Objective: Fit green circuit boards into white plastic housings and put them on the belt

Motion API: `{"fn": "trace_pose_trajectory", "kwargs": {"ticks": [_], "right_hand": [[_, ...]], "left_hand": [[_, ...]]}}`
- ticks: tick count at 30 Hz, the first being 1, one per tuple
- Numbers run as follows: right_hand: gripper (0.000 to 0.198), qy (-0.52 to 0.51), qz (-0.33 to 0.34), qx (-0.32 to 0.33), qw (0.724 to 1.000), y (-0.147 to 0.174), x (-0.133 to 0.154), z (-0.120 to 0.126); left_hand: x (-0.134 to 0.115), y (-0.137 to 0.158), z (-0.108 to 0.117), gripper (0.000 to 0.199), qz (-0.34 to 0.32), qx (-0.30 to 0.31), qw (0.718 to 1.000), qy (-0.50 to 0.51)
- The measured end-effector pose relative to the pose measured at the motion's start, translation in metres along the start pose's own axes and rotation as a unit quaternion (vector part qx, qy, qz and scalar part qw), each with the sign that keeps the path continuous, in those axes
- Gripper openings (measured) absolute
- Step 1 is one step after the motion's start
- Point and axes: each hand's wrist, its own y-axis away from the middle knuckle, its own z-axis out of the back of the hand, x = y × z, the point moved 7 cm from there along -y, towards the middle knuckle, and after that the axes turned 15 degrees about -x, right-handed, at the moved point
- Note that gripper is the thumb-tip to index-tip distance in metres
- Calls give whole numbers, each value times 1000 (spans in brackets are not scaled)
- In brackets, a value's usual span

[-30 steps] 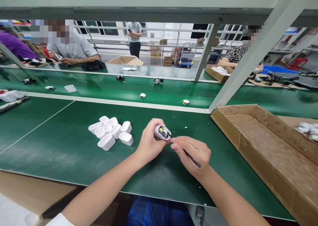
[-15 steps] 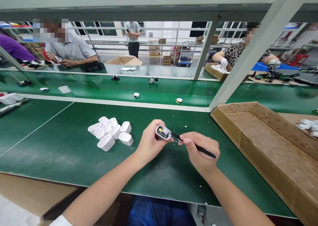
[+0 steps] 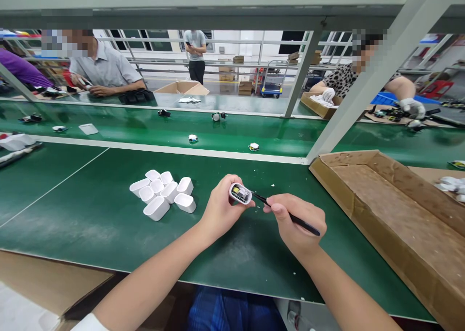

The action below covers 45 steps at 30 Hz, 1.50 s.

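My left hand (image 3: 222, 202) is closed round a white oval plastic housing (image 3: 248, 198), its open end turned up toward me. Inside it sits a circuit board (image 3: 240, 192) with a yellow part and other components. Between the thumb and fingers of my right hand (image 3: 300, 219) is a pair of black tweezers (image 3: 304, 226), held like a pen. Their tip points at the right rim of the housing; whether it touches, I cannot tell. Left of my hands, several empty white housings (image 3: 156, 208) stand grouped on the green work surface (image 3: 90, 234).
A shallow cardboard box (image 3: 395, 214) lies at the right. Beyond a pale rail, a green conveyor belt (image 3: 138, 127) carries small boards (image 3: 254, 147) and a white housing (image 3: 88, 129). A slanted metal post (image 3: 348, 98) rises at the right. Co-workers sit across the belt; one person stands behind.
The tweezers and my right hand have shifted slightly right, away from the housing. Boards on the belt have moved left. At the far right, a co-worker's gloved hand has come down onto some parts.
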Motion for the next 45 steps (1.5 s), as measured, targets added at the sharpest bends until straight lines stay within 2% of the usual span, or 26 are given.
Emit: {"fn": "trace_pose_trajectory", "kwargs": {"ticks": [7,23,29,39,45], "right_hand": [[18,-1,17,1,1000,-2,3,0],[18,-11,9,0,1000,0,0,0],[17,-13,13,-2,1000,0,2,1],[15,-17,12,3,1000,0,2,-1],[12,-25,25,-26,999,-3,7,4]], "left_hand": [[-1,2,-1,34,-5,6,1000,-6],[-2,1,-1,33,-24,3,1000,-20],[-7,4,-3,28,-61,13,998,-30],[-4,9,-9,25,-76,48,995,-47],[-2,6,-6,27,-84,23,995,-47]]}}
